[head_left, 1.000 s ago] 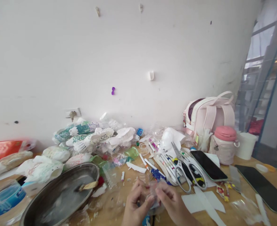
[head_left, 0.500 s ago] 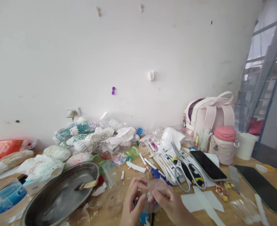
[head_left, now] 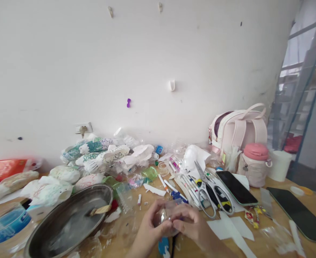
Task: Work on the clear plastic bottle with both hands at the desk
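My left hand (head_left: 152,226) and my right hand (head_left: 192,224) meet low in the middle of the view, thumbs nearly touching. Between them they grip a clear, shiny plastic piece (head_left: 163,215); its full shape is hidden by my fingers. Both hands have curled fingers. Just below lies a blue and white item (head_left: 163,247), partly covered by my hands. A white-handled pair of scissors (head_left: 211,195) rests to the right, on marker pens (head_left: 190,188). White paper strips (head_left: 234,229) lie right of my right hand.
A dark oval basin (head_left: 39,229) with a brush (head_left: 100,210) stands at left. Behind it are paper-covered, drawn-on fish shapes (head_left: 109,156). At right are a phone (head_left: 238,188), a larger dark device (head_left: 300,215), a pink-lidded flask (head_left: 254,166) and a pink backpack (head_left: 250,134).
My left hand has shifted its hold and opened wider around the plastic piece. My right fingers have curled over its other side. The view has moved very slightly.
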The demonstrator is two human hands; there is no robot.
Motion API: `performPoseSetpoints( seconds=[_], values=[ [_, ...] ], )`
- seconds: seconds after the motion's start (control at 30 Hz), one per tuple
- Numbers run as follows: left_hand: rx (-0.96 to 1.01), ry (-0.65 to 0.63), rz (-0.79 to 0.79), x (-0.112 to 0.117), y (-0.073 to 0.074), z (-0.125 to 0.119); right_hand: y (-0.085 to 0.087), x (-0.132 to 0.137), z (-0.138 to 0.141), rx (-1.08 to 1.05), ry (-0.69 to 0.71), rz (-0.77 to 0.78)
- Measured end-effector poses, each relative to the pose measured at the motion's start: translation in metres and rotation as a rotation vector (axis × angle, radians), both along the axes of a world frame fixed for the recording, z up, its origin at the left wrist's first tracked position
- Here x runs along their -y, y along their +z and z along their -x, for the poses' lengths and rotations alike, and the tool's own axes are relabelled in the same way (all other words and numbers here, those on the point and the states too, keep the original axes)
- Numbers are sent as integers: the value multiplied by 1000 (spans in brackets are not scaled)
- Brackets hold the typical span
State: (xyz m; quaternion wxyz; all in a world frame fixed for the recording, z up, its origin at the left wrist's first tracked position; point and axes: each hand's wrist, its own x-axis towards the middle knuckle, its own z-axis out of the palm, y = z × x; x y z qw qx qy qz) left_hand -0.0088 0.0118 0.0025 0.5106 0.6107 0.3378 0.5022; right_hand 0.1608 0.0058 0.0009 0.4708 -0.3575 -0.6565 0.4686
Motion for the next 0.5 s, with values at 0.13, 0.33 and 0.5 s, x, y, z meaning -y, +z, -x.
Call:
performPoseSetpoints(
  seconds=[0.13,0.33,0.5],
  values=[
    [-340,114,-153,-1,-11,8,3,-2,0,-189,98,111],
    [-462,213,-368,-2,-6,7,5,-3,-2,-142,31,28],
    [-524,212,-472,-3,6,9,2,-1,0,-147,12,-11]
  ],
)
